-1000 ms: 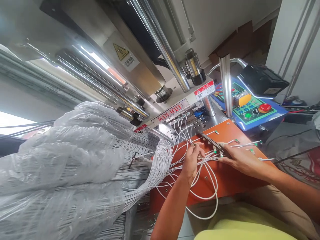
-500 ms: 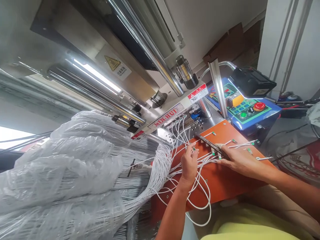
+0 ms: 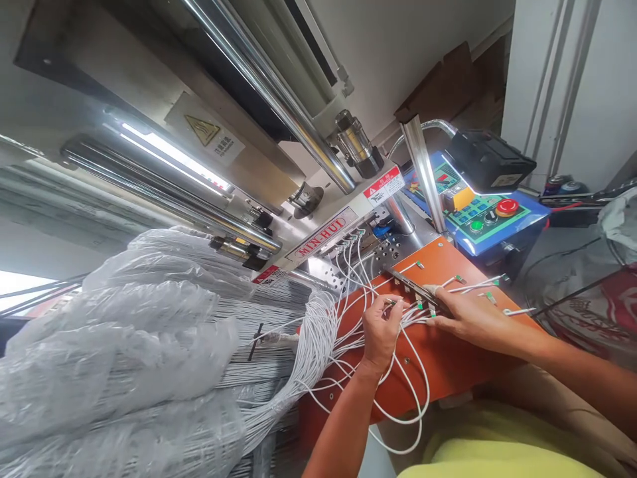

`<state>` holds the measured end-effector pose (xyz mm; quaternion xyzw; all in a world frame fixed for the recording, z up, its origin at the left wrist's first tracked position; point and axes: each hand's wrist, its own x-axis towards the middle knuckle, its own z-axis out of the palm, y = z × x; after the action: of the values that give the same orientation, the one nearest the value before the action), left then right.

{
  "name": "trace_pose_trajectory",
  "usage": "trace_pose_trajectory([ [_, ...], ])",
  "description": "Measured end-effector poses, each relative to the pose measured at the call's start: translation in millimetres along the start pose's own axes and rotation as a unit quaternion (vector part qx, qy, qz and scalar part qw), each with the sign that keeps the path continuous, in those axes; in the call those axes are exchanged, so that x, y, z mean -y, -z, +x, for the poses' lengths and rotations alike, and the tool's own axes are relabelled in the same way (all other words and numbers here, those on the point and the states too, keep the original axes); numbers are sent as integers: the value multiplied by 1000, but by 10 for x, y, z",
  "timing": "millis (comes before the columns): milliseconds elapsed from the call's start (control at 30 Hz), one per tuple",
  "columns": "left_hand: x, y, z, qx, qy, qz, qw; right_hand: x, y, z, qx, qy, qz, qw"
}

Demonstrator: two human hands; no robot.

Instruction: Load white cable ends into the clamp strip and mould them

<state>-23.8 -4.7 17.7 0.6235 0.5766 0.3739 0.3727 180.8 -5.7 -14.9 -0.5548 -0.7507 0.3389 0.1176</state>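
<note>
My left hand (image 3: 381, 332) pinches a white cable close to its end, with fingertips right beside a dark metal strip (image 3: 412, 287). My right hand (image 3: 468, 317) grips the right end of that strip, holding it over an orange board (image 3: 438, 355). Several cable ends with small metal plugs and green parts sit along the strip's near side. From them, white cables (image 3: 411, 317) run left beneath my left hand. One cable loop (image 3: 425, 392) hangs past the board's front edge. The tip between my left fingers is mostly hidden.
Ahead stands a press marked MIN-HUI (image 3: 326, 234), with several cable ends in its mould area. A blue control box (image 3: 497, 229) is on the right. Plastic-wrapped cable bundles (image 3: 149, 345) fill the left. More green-tipped cable ends (image 3: 458, 279) lie on the board.
My left hand has moved right, closer to the metal strip, with the cable end turned toward it. My right hand keeps its grip. The whole view has shifted slightly.
</note>
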Motion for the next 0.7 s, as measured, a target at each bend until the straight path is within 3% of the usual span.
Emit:
trace_pose_trajectory([
  [300,157,-37,51,34,65,-49,996,8,10,0,20,-18,-5,1000],
  [533,184,-54,130,25,-40,62,997,28,46,-10,22,-13,5,1000],
  [700,234,-98,150,21,-59,75,995,-15,23,-2,22,2,35,999],
])
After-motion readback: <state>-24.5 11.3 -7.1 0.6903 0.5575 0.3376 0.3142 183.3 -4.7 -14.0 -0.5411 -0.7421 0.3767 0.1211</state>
